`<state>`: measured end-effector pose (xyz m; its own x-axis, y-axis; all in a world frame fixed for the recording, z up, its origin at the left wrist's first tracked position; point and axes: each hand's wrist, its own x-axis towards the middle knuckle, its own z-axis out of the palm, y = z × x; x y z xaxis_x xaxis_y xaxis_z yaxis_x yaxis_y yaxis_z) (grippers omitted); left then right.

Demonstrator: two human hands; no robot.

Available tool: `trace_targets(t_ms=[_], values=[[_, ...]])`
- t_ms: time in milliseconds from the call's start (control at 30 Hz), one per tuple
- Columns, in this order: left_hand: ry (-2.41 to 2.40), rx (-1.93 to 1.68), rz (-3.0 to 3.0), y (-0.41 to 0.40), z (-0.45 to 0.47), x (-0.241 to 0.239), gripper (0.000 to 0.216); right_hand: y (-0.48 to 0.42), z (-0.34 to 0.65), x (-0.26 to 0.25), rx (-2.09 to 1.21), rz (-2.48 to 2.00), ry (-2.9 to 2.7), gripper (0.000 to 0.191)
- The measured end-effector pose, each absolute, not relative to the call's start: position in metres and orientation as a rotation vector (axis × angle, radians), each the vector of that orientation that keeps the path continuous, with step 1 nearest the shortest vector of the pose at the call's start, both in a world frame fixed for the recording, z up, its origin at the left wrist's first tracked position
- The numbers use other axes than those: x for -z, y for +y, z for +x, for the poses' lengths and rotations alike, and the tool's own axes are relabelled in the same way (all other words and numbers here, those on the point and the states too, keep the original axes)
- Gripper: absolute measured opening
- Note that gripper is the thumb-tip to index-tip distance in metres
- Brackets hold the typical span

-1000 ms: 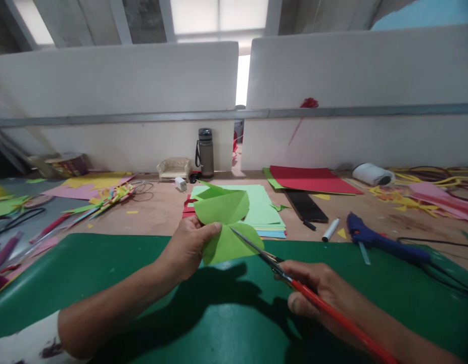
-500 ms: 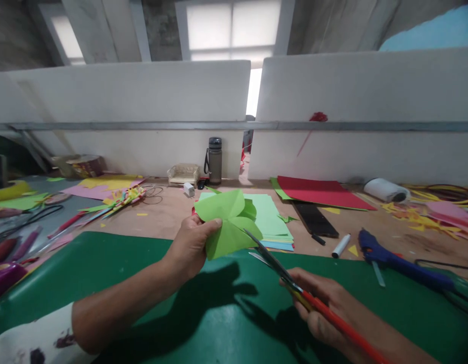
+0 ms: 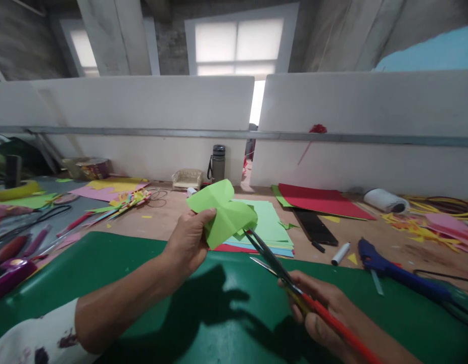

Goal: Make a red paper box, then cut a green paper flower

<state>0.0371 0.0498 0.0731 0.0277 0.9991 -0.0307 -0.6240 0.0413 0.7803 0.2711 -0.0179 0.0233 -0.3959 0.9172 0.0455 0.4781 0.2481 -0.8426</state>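
My left hand (image 3: 186,243) pinches a folded light green paper piece (image 3: 222,212) and holds it up above the green cutting mat (image 3: 105,273). My right hand (image 3: 321,308) grips red-handled scissors (image 3: 279,270). Their blades are spread apart, with the tips just under the paper's right edge. Behind the paper lies a stack of coloured sheets (image 3: 272,227), pale green on top.
A blue glue gun (image 3: 393,265) lies at the right with a white marker (image 3: 340,253) and a black flat object (image 3: 313,225) nearby. Red paper (image 3: 321,199), a white roll (image 3: 385,200), a grey bottle (image 3: 218,163) and paper scraps at both sides crowd the table. White partitions stand behind.
The scissor blades have opened and drawn back out of the paper to its right edge. My left hand has turned and lifted the paper. The view has tilted up.
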Motion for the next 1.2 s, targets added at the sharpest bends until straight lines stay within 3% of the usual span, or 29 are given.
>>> trace_targets(t_ms=[267, 567, 733, 900, 1200], values=[[0.753, -1.381, 0.680, 0.049, 0.043, -0.069, 0.052, -0.021, 0.265, -0.023, -1.165, -1.226, -1.953, 0.064], [0.778, -1.448, 0.720, 0.055, 0.042, -0.066, 0.045, -0.021, 0.266, -0.022, -1.241, -1.251, -2.008, 0.063], [0.810, -1.401, 0.714, 0.051, 0.046, -0.060, 0.040, -0.019, 0.264, -0.018, -1.257, -1.254, -1.977, 0.049], [0.840, -1.354, 0.726, 0.048, 0.050, -0.055, 0.039, -0.017, 0.255, -0.019, -1.276, -1.228, -1.943, 0.048], [0.865, -1.334, 0.672, 0.047, 0.052, -0.056, 0.023, -0.015, 0.254, -0.016, -1.196, -1.278, -1.978, 0.044]])
